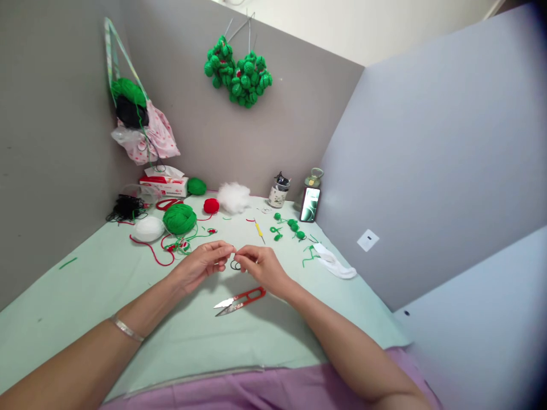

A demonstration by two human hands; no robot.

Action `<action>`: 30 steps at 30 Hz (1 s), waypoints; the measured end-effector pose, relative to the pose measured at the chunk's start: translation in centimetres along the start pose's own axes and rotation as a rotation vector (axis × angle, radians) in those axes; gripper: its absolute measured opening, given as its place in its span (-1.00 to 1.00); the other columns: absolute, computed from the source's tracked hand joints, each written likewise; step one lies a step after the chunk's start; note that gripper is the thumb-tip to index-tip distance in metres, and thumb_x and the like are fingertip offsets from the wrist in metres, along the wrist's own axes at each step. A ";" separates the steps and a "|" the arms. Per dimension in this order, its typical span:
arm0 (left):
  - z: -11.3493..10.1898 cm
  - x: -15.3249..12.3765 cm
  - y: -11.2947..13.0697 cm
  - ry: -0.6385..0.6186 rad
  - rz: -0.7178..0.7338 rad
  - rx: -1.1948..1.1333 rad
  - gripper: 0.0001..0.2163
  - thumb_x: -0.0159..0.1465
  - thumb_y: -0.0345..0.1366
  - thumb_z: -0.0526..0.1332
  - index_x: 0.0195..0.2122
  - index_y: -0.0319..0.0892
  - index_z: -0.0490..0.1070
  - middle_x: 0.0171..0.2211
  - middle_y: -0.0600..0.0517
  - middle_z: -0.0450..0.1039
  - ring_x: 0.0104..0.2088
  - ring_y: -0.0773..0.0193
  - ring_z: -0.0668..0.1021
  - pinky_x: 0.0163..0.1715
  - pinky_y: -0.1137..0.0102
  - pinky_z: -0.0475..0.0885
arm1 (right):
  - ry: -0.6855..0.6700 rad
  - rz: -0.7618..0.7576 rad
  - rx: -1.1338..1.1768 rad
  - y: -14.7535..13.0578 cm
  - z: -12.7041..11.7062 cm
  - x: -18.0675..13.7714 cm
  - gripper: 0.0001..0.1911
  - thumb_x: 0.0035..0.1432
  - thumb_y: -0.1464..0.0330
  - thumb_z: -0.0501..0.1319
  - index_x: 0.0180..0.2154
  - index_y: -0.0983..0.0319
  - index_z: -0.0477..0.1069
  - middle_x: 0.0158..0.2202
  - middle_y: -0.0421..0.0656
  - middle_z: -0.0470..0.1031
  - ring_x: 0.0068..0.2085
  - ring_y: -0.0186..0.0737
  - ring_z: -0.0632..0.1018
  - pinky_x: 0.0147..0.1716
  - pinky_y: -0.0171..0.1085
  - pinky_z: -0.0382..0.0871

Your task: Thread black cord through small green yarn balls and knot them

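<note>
Both hands over the middle of the table (192, 353), fingertips nearly meeting. Left hand (207, 259): thumb and forefinger pinched together; whatever sits between is too small to tell. Right hand (261, 265): pinching a black strand (233, 265), which loops just under its fingertips. Bearings from the hands: red-handled snips (250, 297) at 6 o'clock, inside the near edge; green yarn ball (180, 219) at 10, neighbours crowding it; yellow-handled hook (258, 229) between 1 and 2; white cloth (337, 266) at 3, beside the right edge. Open room: around the snips; wider at 8, outside the left forearm (149, 302). Green snippet (68, 263) at 9, near the left edge.
</note>
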State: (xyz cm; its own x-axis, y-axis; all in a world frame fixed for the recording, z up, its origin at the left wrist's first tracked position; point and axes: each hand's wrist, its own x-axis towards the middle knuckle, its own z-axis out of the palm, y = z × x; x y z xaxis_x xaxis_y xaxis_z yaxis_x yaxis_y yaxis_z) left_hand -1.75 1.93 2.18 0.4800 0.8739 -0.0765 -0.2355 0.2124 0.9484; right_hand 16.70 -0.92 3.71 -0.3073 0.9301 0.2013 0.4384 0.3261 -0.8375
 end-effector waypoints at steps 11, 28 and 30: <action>0.2 -0.5 -1.0 0.066 0.423 0.837 -0.74 0.30 -0.12 0.12 -0.31 -0.13 0.54 -0.36 0.02 0.40 -0.35 0.25 0.41 -0.37 0.40 0.24 | 0.049 -0.205 -0.368 0.5 -0.3 -0.2 -0.80 0.27 0.36 0.09 -0.40 0.19 0.40 -0.46 -0.22 0.44 -0.47 -0.34 0.34 -0.41 -0.35 0.16; 0.2 0.3 -1.2 0.136 0.306 0.711 -0.80 0.09 -0.16 0.31 -0.53 -0.18 0.43 -0.46 0.08 0.34 -0.45 0.32 0.34 -0.41 0.42 0.21 | 0.000 -0.134 -0.294 0.7 -0.4 0.0 -0.85 0.21 0.39 0.15 -0.38 0.19 0.47 -0.50 -0.28 0.43 -0.48 -0.36 0.33 -0.40 -0.35 0.16; 0.2 0.3 -1.2 0.143 0.300 0.683 -0.78 0.07 -0.16 0.33 -0.54 -0.19 0.40 -0.47 0.09 0.31 -0.46 0.34 0.33 -0.42 0.43 0.21 | 0.011 -0.109 -0.236 0.8 -0.4 0.0 -0.87 0.20 0.38 0.16 -0.39 0.19 0.45 -0.52 -0.29 0.41 -0.49 -0.37 0.32 -0.41 -0.36 0.16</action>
State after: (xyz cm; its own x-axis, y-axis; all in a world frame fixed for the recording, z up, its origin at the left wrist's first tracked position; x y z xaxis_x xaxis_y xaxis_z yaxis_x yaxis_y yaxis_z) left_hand -1.12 1.82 1.09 0.3531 0.9094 0.2200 0.2594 -0.3210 0.9109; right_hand 17.33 -0.57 3.27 -0.3552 0.8884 0.2908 0.5880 0.4541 -0.6693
